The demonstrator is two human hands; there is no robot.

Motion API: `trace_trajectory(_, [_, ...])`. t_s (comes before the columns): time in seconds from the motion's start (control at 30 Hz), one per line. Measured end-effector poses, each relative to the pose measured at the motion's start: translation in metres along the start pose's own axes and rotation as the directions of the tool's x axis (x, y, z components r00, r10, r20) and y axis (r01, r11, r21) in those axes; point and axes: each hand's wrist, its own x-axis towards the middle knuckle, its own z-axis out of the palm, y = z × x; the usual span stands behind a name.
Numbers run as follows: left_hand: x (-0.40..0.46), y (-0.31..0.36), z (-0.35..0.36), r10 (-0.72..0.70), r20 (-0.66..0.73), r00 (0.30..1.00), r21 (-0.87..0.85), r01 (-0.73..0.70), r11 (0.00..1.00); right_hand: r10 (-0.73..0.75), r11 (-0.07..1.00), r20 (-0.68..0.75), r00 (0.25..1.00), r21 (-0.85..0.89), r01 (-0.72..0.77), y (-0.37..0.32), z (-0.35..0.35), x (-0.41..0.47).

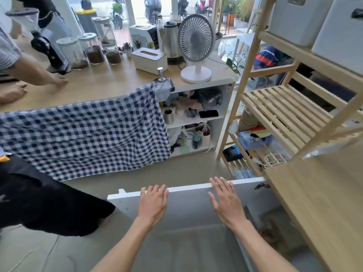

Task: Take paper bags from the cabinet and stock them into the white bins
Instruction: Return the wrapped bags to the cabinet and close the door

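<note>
Both hands, left hand (152, 201) and right hand (225, 201), rest flat and empty on the open cabinet door (186, 205), seemingly to reach paper bags; white bins (294, 22) sit up right.

A single wide-angle view is given from head height, tilted forward and down. The two hands, left hand (153, 203) and right hand (225, 201), are seen close below; the counter (110, 83) and wooden shelf (282, 107) are seen farther ahead.
</note>
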Motion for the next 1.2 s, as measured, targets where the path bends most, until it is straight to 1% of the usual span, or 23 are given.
trace_trajectory(0.07, [-0.003,0.0,-0.005,0.018,0.067,0.998,0.018,-0.019,1.0,0.013,0.999,0.009,1.0,0.038,-0.013,0.0,-0.003,-0.003])
trace_trajectory(0.17, [-0.01,-0.003,-0.013,0.052,0.202,0.978,-0.046,-0.044,0.998,0.036,0.996,0.023,0.999,0.084,-0.038,-0.005,-0.011,-0.011])
trace_trajectory(0.27, [-0.013,-0.004,-0.028,0.093,0.427,0.899,-0.149,-0.031,0.988,0.073,0.993,0.055,0.996,0.094,-0.078,-0.013,-0.016,-0.022])
trace_trajectory(0.4, [-0.01,-0.006,-0.052,0.226,0.682,0.695,-0.239,-0.08,0.968,0.175,0.975,0.078,0.981,0.127,-0.184,-0.039,-0.02,-0.043])
trace_trajectory(0.43, [-0.01,-0.005,-0.056,0.227,0.738,0.635,-0.268,-0.033,0.963,0.21,0.964,0.084,0.974,0.147,-0.22,-0.048,-0.019,-0.049])
trace_trajectory(0.5, [-0.012,-0.003,-0.055,0.243,0.842,0.482,-0.338,0.119,0.934,0.282,0.936,0.089,0.955,0.195,-0.294,-0.067,-0.011,-0.062])
trace_trajectory(0.53, [-0.014,-0.001,-0.05,0.267,0.874,0.406,-0.356,0.16,0.921,0.318,0.918,0.088,0.944,0.218,-0.33,-0.076,-0.007,-0.068])
trace_trajectory(0.57, [-0.016,0.001,-0.048,0.286,0.899,0.332,-0.355,0.166,0.92,0.356,0.899,0.087,0.931,0.239,-0.366,-0.084,-0.004,-0.073])
trace_trajectory(0.6, [-0.017,0.003,-0.04,0.3,0.912,0.279,-0.352,0.156,0.923,0.393,0.879,0.087,0.915,0.256,-0.402,-0.091,0.0,-0.079])
trace_trajectory(0.63, [-0.017,0.005,-0.035,0.306,0.919,0.247,-0.343,0.12,0.932,0.429,0.859,0.09,0.899,0.267,-0.437,-0.098,0.002,-0.086])
trace_trajectory(0.67, [-0.016,0.01,-0.032,0.319,0.915,0.245,-0.351,0.096,0.932,0.459,0.844,0.089,0.884,0.269,-0.465,-0.105,0.005,-0.092])
trace_trajectory(0.7, [-0.013,0.015,-0.031,0.347,0.894,0.284,-0.368,0.021,0.93,0.481,0.835,0.083,0.873,0.259,-0.485,-0.112,0.008,-0.1])
trace_trajectory(0.73, [-0.01,0.023,-0.029,0.405,0.843,0.354,-0.401,-0.089,0.912,0.5,0.83,0.075,0.863,0.243,-0.502,-0.118,0.011,-0.107])
trace_trajectory(0.77, [-0.008,0.034,-0.029,0.487,0.753,0.442,-0.417,-0.252,0.873,0.521,0.822,0.064,0.851,0.231,-0.521,-0.125,0.014,-0.116])
trace_trajectory(0.8, [-0.006,0.045,-0.028,0.584,0.636,0.504,-0.409,-0.422,0.809,0.54,0.812,0.055,0.84,0.226,-0.538,-0.131,0.018,-0.125])
trace_trajectory(0.83, [-0.005,0.059,-0.028,0.686,0.513,0.517,-0.395,-0.567,0.723,0.559,0.801,0.051,0.828,0.227,-0.554,-0.136,0.021,-0.134])
trace_trajectory(0.87, [-0.006,0.072,-0.028,0.769,0.416,0.485,-0.38,-0.675,0.632,0.574,0.789,0.043,0.818,0.239,-0.566,-0.141,0.025,-0.144])
trace_trajectory(0.9, [-0.008,0.086,-0.028,0.837,0.344,0.426,-0.356,-0.766,0.536,0.582,0.784,0.019,0.813,0.25,-0.568,-0.145,0.028,-0.155])
trace_trajectory(0.97, [-0.014,0.11,-0.025,0.921,0.274,0.277,-0.275,-0.895,0.351,0.578,0.794,-0.007,0.816,0.238,-0.56,-0.149,0.032,-0.178])
trace_trajectory(1.03, [-0.022,0.126,-0.016,0.957,0.246,0.153,-0.165,-0.967,0.196,0.57,0.813,-0.015,0.821,0.152,-0.562,-0.149,0.035,-0.202])
trace_trajectory(1.1, [-0.032,0.139,-0.005,0.977,0.209,0.03,-0.049,-0.998,0.041,0.58,0.814,-0.045,0.814,0.085,-0.575,-0.141,0.036,-0.219])
trace_trajectory(1.13, [-0.036,0.145,-0.001,0.978,0.209,0.003,-0.021,-1.0,0.007,0.589,0.808,-0.041,0.807,0.07,-0.585,-0.137,0.036,-0.226])
trace_trajectory(1.2, [-0.042,0.156,0.004,0.96,0.277,0.031,-0.072,-0.996,0.053,0.617,0.787,-0.032,0.786,0.015,-0.617,-0.128,0.03,-0.239])
